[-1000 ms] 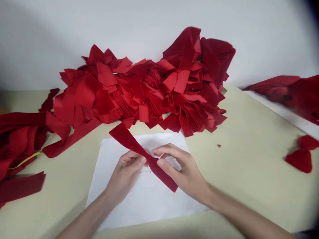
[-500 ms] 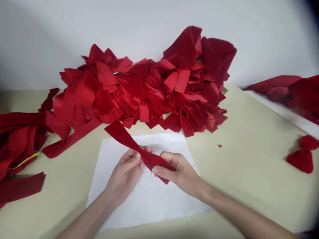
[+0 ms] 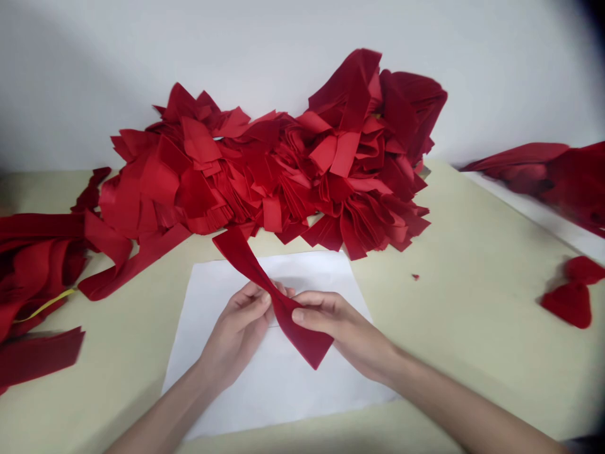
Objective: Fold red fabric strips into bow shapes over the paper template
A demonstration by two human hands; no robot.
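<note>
matt, velvety red cloth strip (image 3: 246, 273) above smooth white paper sheet (image 3: 265, 392) on dull, pale laminate tabletop (image 3: 472, 340)

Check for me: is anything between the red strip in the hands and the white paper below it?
Nothing visible is. The left hand and right hand pinch the red strip above the white paper. I cannot tell whether its lower tip touches the paper.

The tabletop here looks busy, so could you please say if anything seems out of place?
A tiny red scrap lies alone on the tabletop, away from the heap of red fabric pieces, like a stray offcut. A thin yellow strip stands out among the red fabric at left.
</note>
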